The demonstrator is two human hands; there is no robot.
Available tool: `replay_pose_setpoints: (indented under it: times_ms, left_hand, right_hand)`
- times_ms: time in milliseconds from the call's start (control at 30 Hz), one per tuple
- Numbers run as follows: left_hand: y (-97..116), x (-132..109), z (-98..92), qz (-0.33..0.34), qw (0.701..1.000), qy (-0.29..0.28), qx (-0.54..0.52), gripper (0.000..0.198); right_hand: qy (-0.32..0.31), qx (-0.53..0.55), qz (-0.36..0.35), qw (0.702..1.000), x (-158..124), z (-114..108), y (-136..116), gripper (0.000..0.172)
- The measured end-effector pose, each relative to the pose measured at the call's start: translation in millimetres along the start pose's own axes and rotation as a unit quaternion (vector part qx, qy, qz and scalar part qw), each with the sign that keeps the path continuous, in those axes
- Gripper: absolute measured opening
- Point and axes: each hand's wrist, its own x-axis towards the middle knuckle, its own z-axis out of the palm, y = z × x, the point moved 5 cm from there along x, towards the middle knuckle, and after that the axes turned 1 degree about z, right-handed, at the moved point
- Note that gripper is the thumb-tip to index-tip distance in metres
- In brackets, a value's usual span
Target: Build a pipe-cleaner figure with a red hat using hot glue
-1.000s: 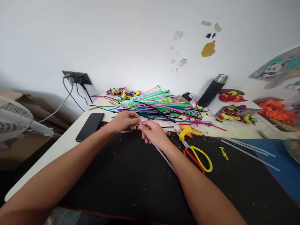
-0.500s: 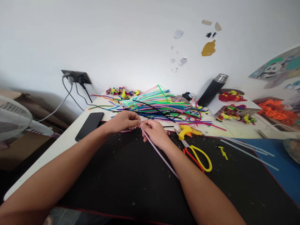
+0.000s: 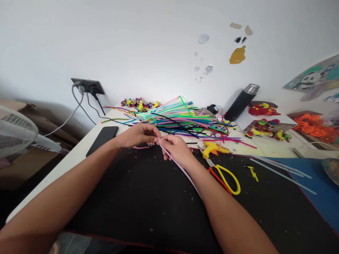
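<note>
A pale lilac pipe cleaner (image 3: 182,170) runs from my fingertips down along my right forearm, bending slightly. My right hand (image 3: 176,150) pinches it near its upper end between thumb and forefinger. Touching it there, my left hand (image 3: 141,135) has thumb and forefinger closed at the same end; the tip is hidden between the fingers. A small shiny bit shows under the left fingers, too small to name. A short pink piece (image 3: 141,147) lies just below my left hand on the black mat (image 3: 137,197).
Behind my hands lies a heap of coloured pipe cleaners (image 3: 182,118). To the right are a yellow glue gun (image 3: 214,149), scissors (image 3: 225,178), and pale glue sticks (image 3: 283,176). A phone (image 3: 102,141) lies left; a black flask (image 3: 241,102) leans by the wall.
My hands stay together at the pipe cleaner's end, with a small shift of the fingers. The pipe cleaner now bows more along my right forearm. The view has shifted slightly.
</note>
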Motion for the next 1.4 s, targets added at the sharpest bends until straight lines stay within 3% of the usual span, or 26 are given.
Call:
replay_pose_setpoints:
  times_ms: [467,700,1000,1200,1400]
  left_hand:
    - [-14.3,2.8,0.7,0.019,0.997,0.056,0.045,0.031]
    - [-1.0,-1.8,-1.6,0.009,0.995,0.045,0.089,0.03]
    - [3.1,-3.4,0.1,0.009,0.992,0.038,0.117,0.029]
    - [8.3,-4.4,2.7,0.023,0.984,0.06,0.169,0.03]
    - [2.5,-3.2,-1.9,0.04,0.977,0.096,0.186,0.028]
  right_hand:
    - [0.017,0.009,-0.016,1.0,3.4,-4.1,6.0,0.026]
    - [0.002,-0.001,-0.019,1.0,2.5,-4.9,1.1,0.027]
    - [0.031,-0.036,-0.025,0.999,2.5,-9.8,-2.6,0.025]
    - [0.044,-0.035,-0.032,0.998,1.6,-11.3,-4.3,0.027]
    - [0.046,-0.1,-0.061,0.992,1.4,-10.5,-2.8,0.026]
